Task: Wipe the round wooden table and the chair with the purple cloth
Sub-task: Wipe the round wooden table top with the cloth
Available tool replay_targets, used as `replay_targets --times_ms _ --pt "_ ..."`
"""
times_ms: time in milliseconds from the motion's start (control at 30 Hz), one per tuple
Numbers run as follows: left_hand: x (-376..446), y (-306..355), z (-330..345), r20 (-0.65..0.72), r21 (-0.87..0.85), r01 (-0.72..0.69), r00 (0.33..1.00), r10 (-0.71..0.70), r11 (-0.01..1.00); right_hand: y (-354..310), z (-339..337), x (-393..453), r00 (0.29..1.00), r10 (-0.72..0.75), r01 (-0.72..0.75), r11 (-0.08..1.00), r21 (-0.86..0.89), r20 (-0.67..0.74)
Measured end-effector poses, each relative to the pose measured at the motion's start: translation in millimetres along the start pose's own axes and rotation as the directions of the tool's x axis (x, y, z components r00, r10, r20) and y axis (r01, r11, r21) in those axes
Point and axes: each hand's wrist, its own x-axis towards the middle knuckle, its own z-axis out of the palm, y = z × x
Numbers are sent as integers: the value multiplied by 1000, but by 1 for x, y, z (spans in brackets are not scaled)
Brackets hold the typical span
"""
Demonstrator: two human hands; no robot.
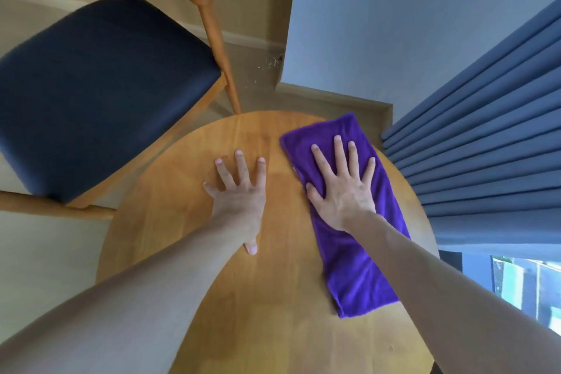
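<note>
right hand (343, 188) flat, fingers spread, on purple cloth (358, 252) (long axis toward the person); left hand (239, 191) flat on bare worktop (273, 328) beside it

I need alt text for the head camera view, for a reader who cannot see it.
A person's right hand presses a purple cloth flat on a round wooden table, while the left hand rests open on the bare wood. A chair with a dark seat stands beyond the table, blue curtains at right.
</note>
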Motion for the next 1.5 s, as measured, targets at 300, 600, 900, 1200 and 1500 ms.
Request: replay_targets --times_ms 300,600,900,1200,1500 --pt "-3 -4 1 1 -45 -35 999 36 998 -66 -12 22 988 -156 156 986 52 -4" --pt "0 -6 1 10 -82 -46 999 47 996 24 -3 -17 985 -174 174 984 -47 -6" --pt "-2 -7 2 12 -108 -47 999 48 993 -76 -1 9 985 134 -105 966 234 -110" --pt "-3 -6 0 4 -92 -36 999 37 995 21 15 -41 993 -76 78 997 18 -90" --pt "0 -1 2 3 -71 -11 1000 11 997 -50 -5 19 997 0 13 986 166 -82"
